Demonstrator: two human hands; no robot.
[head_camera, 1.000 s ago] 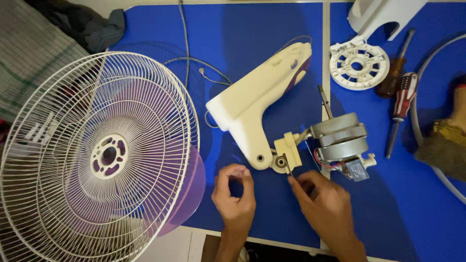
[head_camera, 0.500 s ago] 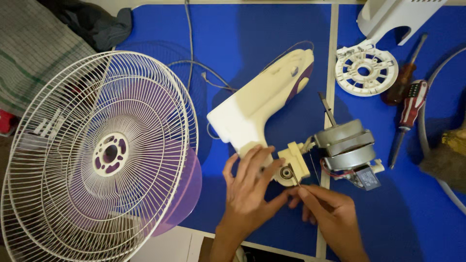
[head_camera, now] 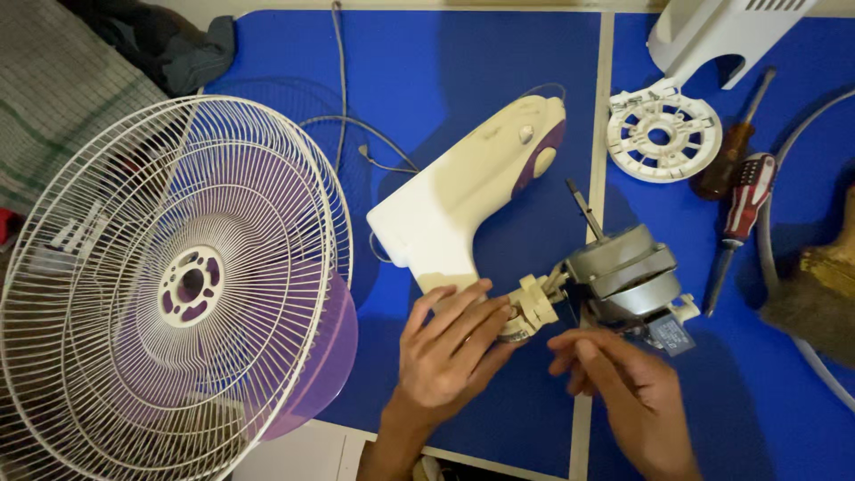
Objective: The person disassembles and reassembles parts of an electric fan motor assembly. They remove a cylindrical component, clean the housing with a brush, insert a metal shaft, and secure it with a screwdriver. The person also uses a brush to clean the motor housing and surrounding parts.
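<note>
Left hand [head_camera: 450, 347] is seen at the near table edge, fingers spread and laid over the lower end of the cream fan neck housing [head_camera: 472, 200], fingertips touching the cream pivot bracket [head_camera: 534, 307]. Right hand [head_camera: 623, 387] lies at 4 o'clock from that bracket, fingers curled narrow just below the grey motor [head_camera: 623, 272]. Whether a small part is pinched there cannot be told.

The motor lies on the blue table [head_camera: 463, 71] at 3 o'clock from the bracket and is joined to it. Its shaft [head_camera: 585, 209] points toward 11 o'clock.

Judgement on the step: the joint between housing and motor is being worked. The housing is best steadied flat by the left hand, so the bracket does not twist. The thin wires [head_camera: 383, 160] at its 10 o'clock should be kept clear of the joint.

Farther out: the white wire grille [head_camera: 169, 285], with a translucent purple blade [head_camera: 325, 356] beneath, sits at 9 o'clock. At 1 o'clock lies a white round plastic disc [head_camera: 663, 134]. Two screwdrivers [head_camera: 739, 200] lie beside it. A white cover [head_camera: 712, 36] is at the far right edge.

Against the frame half a second earlier: the left hand lies flatter over the joint, fingers less arched. The right hand has drawn slightly back from the bracket. Housing and motor are unmoved relative to each other.
</note>
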